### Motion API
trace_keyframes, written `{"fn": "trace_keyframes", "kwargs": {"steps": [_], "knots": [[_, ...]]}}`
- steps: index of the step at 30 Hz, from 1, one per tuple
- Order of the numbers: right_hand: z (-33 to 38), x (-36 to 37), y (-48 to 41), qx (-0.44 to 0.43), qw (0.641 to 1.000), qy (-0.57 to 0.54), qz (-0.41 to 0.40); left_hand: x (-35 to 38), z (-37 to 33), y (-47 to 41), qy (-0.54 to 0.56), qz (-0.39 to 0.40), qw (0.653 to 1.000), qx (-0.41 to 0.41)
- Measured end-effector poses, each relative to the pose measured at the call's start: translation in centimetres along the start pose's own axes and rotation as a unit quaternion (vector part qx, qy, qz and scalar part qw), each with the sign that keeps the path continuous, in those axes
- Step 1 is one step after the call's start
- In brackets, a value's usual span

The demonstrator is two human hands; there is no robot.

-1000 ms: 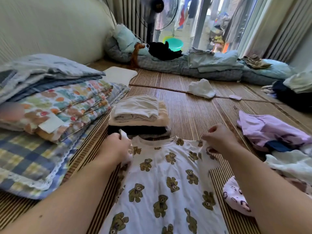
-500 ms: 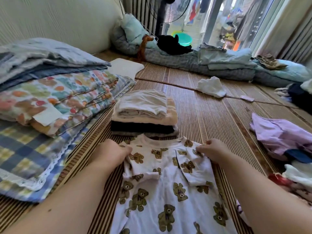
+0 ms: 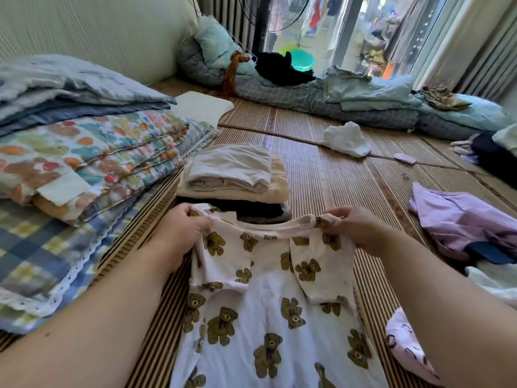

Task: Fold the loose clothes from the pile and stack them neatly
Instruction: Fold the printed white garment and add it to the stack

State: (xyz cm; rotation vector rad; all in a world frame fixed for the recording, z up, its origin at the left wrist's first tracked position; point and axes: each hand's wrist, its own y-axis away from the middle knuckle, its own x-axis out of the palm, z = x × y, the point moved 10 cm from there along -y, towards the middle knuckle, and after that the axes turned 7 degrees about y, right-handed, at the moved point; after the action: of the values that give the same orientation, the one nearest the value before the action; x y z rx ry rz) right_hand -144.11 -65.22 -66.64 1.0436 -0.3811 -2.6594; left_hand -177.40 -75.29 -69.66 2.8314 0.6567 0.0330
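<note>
A white shirt with brown bear prints [image 3: 265, 303] lies lengthwise on the striped mat in front of me, both sleeves folded in over its front. My left hand [image 3: 181, 233] grips its left shoulder and my right hand [image 3: 355, 228] pinches its right shoulder, lifting the neckline slightly off the mat. Just beyond the collar sits a stack of folded clothes [image 3: 235, 177], cream and beige pieces on top of a dark one. A loose pile of purple, white and pink clothes [image 3: 461, 228] lies at my right.
Folded quilts and blankets [image 3: 84, 163] are heaped at the left. A crumpled white cloth [image 3: 347, 138] lies on the mat further out. Bedding [image 3: 349, 99] and a standing fan line the far side by the glass door.
Both sleeves were folded inward over the shirt front. My hands then moved to the shoulders and raised the neckline a little.
</note>
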Motion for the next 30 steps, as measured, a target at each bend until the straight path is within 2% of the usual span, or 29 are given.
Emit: {"fn": "trace_keyframes", "kwargs": {"steps": [5, 8, 11, 13, 16, 18, 20, 22, 23, 25, 28, 30], "knots": [[3.9, -4.5, 3.5, -0.08, 0.991, -0.052, -0.094, -0.5, -6.1, 1.5, 0.044, -0.01, 0.99, 0.135], [5.2, -6.3, 7.8, -0.129, 0.981, -0.03, -0.143, 0.1, -9.5, 3.9, 0.069, 0.051, 0.976, 0.199], [4.7, -5.7, 12.4, -0.155, 0.978, 0.032, -0.135, 0.7, -10.9, 7.0, -0.013, 0.137, 0.96, 0.242], [3.5, -4.2, 15.2, -0.155, 0.976, 0.098, -0.115, 0.9, -10.5, 9.7, -0.091, 0.199, 0.938, 0.269], [0.4, -1.5, 18.2, -0.134, 0.974, 0.155, -0.095, 0.7, -6.4, 13.2, -0.198, 0.287, 0.907, 0.236], [-1.8, 0.6, 19.4, -0.118, 0.963, 0.232, -0.077, 0.2, -2.6, 14.9, -0.328, 0.305, 0.867, 0.22], [-3.9, 2.9, 20.2, -0.103, 0.945, 0.311, -0.026, -0.2, 0.6, 16.6, -0.454, 0.322, 0.801, 0.222], [-5.4, 4.8, 20.9, -0.088, 0.921, 0.375, 0.051, -0.5, 2.6, 18.8, -0.499, 0.355, 0.759, 0.22], [-5.9, 5.4, 21.2, -0.073, 0.917, 0.383, 0.082, -0.8, 2.8, 19.6, -0.493, 0.361, 0.76, 0.222], [-6.1, 5.6, 21.3, -0.043, 0.923, 0.367, 0.109, -1.4, 2.4, 20.2, -0.454, 0.356, 0.787, 0.217], [-5.5, 4.9, 20.3, -0.017, 0.931, 0.359, 0.071, -1.7, 2.2, 20.1, -0.445, 0.358, 0.793, 0.214], [-4.7, 4.9, 19.5, -0.028, 0.928, 0.372, 0.021, -1.5, 2.0, 19.5, -0.429, 0.348, 0.81, 0.196]]}}
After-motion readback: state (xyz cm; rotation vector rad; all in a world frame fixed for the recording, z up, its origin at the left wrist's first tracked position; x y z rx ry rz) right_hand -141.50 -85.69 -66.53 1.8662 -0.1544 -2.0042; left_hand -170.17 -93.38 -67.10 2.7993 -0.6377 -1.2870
